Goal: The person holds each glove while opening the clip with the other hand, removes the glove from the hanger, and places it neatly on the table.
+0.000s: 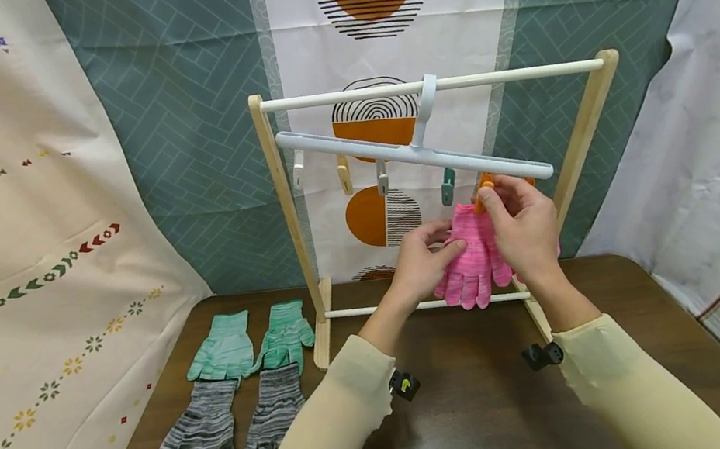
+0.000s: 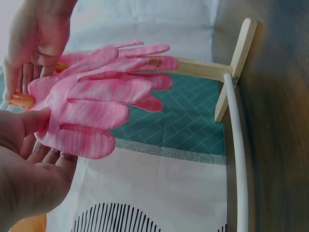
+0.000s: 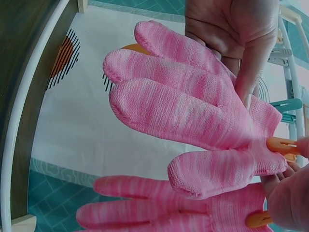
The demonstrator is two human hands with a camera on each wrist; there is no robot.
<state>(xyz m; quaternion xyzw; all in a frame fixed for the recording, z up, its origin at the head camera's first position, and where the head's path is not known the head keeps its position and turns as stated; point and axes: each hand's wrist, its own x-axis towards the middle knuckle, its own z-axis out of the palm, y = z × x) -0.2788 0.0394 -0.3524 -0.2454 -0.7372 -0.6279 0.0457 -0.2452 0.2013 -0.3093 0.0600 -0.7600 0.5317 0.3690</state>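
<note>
A pink knitted glove (image 1: 471, 266) hangs fingers-down below the right end of a pale hanger (image 1: 384, 151). My left hand (image 1: 424, 260) pinches this glove at its side, thumb on the front. With thumb and fingers, my right hand (image 1: 524, 223) pinches an orange clip (image 1: 485, 189) at the glove's cuff. In the right wrist view that orange clip (image 3: 282, 145) lies over the cuff edge. Behind it is a second pink glove (image 3: 145, 212), with another orange clip (image 3: 259, 219) on its cuff. My right hand mostly covers that second glove in the head view.
The hanger tilts down to the right on a wooden rack's white bar (image 1: 340, 96). White, yellow, grey and teal clips (image 1: 448, 187) dangle from it. On the table's left lie two green gloves (image 1: 222, 348) and two grey striped gloves (image 1: 203, 438). Patterned cloth stands behind.
</note>
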